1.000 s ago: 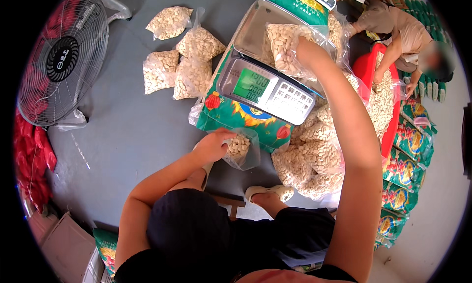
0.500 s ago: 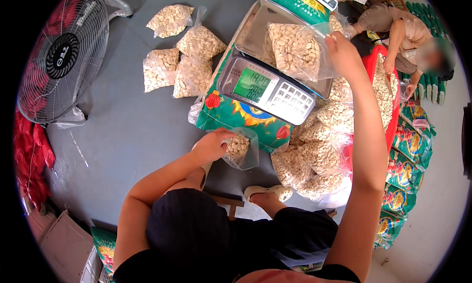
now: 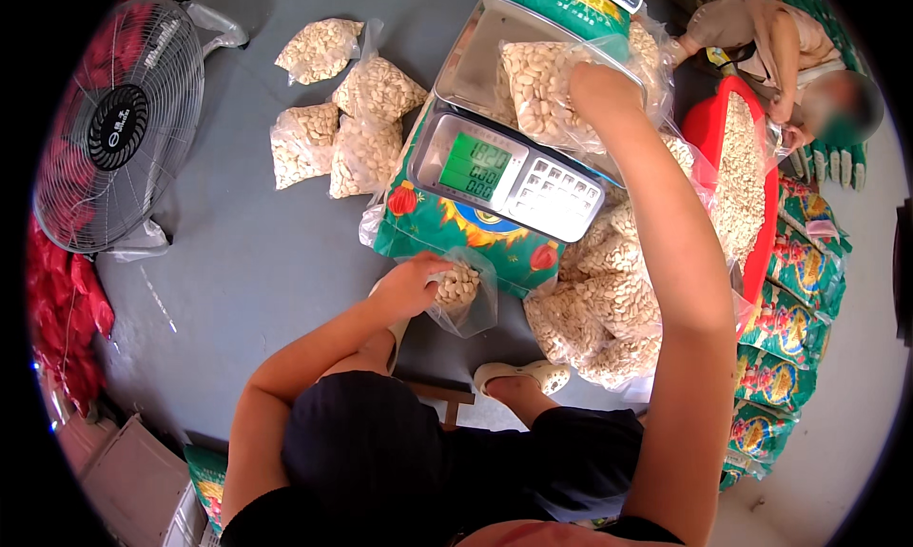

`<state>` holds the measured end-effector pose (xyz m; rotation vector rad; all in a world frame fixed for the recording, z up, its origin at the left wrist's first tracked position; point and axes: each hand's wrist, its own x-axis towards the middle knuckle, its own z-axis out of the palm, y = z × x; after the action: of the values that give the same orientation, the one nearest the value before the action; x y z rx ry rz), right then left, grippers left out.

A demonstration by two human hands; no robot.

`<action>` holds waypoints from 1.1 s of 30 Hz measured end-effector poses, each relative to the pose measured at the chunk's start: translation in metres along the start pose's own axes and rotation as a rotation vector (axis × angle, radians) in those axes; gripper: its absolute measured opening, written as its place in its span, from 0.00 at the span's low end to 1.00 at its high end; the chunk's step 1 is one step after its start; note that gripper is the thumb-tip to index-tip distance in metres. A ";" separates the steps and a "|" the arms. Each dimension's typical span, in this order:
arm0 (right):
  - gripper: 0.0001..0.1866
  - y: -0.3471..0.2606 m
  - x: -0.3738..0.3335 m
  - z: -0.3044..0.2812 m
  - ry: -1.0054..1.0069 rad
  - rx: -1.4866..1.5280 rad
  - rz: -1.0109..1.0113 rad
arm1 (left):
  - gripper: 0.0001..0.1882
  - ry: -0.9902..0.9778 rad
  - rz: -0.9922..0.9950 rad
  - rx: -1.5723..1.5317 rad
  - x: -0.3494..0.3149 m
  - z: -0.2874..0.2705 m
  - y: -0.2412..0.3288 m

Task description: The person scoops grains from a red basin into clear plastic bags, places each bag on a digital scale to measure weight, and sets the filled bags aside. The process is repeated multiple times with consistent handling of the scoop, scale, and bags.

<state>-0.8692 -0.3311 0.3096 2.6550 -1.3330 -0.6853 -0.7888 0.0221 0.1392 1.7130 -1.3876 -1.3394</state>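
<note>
The clear plastic bag of cream kernels [image 3: 534,95] is over the steel tray [image 3: 473,69] of the silver digital scale [image 3: 509,171]. The person's right hand [image 3: 603,94] is at its mouth; the grip cannot be told. Nearer than the scale, the left hand [image 3: 415,283] pinches a part-filled clear bag [image 3: 460,290]. Left of the scale lie 4 filled bags [image 3: 365,157].

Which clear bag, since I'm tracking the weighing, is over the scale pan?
The bag at the right hand; a second bag at the left hand is in front of the scale; other bags lie to its sides.
</note>
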 end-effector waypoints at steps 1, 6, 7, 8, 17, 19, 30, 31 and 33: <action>0.17 -0.003 0.001 0.005 0.058 0.020 -0.031 | 0.23 0.002 -0.007 -0.006 -0.001 0.001 -0.001; 0.22 -0.016 0.007 0.045 0.393 0.185 -0.040 | 0.21 0.003 -0.004 0.008 -0.002 0.001 -0.002; 0.23 -0.024 0.001 0.042 0.410 0.182 -0.029 | 0.21 0.007 -0.001 0.008 -0.001 0.000 -0.002; 0.24 -0.029 -0.002 0.039 0.426 0.179 -0.018 | 0.21 0.007 -0.001 0.010 0.000 0.000 -0.002; 0.22 0.005 -0.005 0.002 0.196 0.182 0.010 | 0.21 0.000 -0.007 0.029 -0.003 0.001 -0.001; 0.23 0.012 -0.006 0.002 0.266 0.281 0.002 | 0.21 0.013 0.003 0.029 -0.002 0.003 -0.005; 0.23 0.061 -0.040 -0.016 0.402 1.150 0.105 | 0.21 -0.017 -0.004 0.016 -0.005 -0.001 0.001; 0.23 0.061 -0.042 -0.015 0.431 1.116 0.113 | 0.20 -0.026 -0.005 0.022 -0.005 -0.002 0.002; 0.23 0.059 -0.047 -0.015 0.463 1.073 0.119 | 0.20 -0.034 -0.012 0.012 -0.003 -0.002 0.003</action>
<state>-0.9303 -0.3325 0.3561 3.0193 -2.0177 0.8871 -0.7880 0.0238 0.1437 1.7168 -1.4091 -1.3745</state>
